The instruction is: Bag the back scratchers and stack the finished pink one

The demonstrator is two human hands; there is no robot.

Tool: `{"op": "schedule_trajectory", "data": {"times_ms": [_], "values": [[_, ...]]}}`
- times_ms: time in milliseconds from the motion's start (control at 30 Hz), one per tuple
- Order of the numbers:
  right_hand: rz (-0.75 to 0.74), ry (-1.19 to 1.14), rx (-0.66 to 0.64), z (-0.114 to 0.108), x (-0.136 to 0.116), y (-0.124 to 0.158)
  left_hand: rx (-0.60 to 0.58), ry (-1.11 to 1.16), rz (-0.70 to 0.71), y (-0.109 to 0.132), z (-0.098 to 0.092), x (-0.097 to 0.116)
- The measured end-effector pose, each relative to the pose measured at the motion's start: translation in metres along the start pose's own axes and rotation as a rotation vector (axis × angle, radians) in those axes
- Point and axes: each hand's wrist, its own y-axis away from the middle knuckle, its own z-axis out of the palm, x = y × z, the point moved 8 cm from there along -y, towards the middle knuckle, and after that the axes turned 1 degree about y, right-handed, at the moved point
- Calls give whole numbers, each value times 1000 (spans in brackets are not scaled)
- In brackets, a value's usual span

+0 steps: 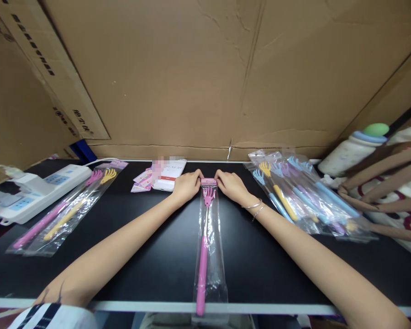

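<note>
A pink back scratcher [202, 269] lies in a clear plastic bag [215, 256] in front of me, its handle end reaching over the table's near edge. Across the top of the bag sits a pink card header [208, 182]. My left hand [187, 186] pinches the header's left end, fingers curled. At its right end, my right hand [232, 186] does the same, with bracelets on the wrist. Just left of my left hand are a phone [173, 171] and several pink printed cards [142, 182].
Bagged pink and yellow back scratchers [68, 214] lie on the left beside a white power strip [37, 189]. Several bagged scratchers [301, 196] are piled on the right. Beyond them are a white bottle [349, 151] and a bag with brown straps [390, 183]. Cardboard [192, 82] walls the back.
</note>
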Motion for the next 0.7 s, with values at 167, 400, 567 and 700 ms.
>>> {"op": "schedule_trajectory", "data": {"times_ms": [167, 400, 567, 700], "values": [[10, -15, -5, -1, 1, 0, 0, 10, 7, -1, 1, -1], [11, -49, 5, 1, 4, -2, 1, 24, 20, -3, 2, -1], [2, -63, 16, 2, 5, -2, 11, 28, 22, -4, 3, -2], [6, -66, 27, 3, 7, -3, 26, 32, 28, -4, 3, -3]]}}
